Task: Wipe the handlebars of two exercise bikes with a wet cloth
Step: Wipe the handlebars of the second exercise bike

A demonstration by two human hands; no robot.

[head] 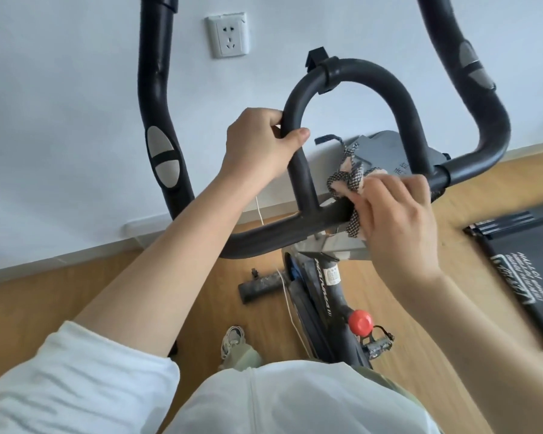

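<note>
At the middle of the scene, on the black handlebars (348,73) of an exercise bike (325,296): grips the left side of the inner loop with the left hand (261,145), fingers wrapped behind the tube and out of sight, thumb lying across its near face. Just right of that, presses a bunched cloth (347,181) against the crossbar with the right hand (398,227), close to where the bar meets the loop's right leg. Pinches the cloth under curled fingers and hides most of it; only checked-and-pink folds stick out above and left of the knuckles, with one strip hanging below the bar. Cannot tell how far the cloth wraps round the tube.

Behind the cloth, a grey console (386,151), half covered by hand and loop, its print too small to read. Far left and far right, the outer horns of the bars, both cut off by the top edge, each with grey oval pads.

Below, the bike's frame with lettering hard to make out, a red knob (361,322), and one pedal (377,343) just below and right of it; lower part hidden behind the person's pale top. On the wooden floor (76,296), a shoe (232,338), partly covered by a trouser leg. At the right edge, a treadmill (530,261), cropped. On the far wall, a white socket (228,36).
</note>
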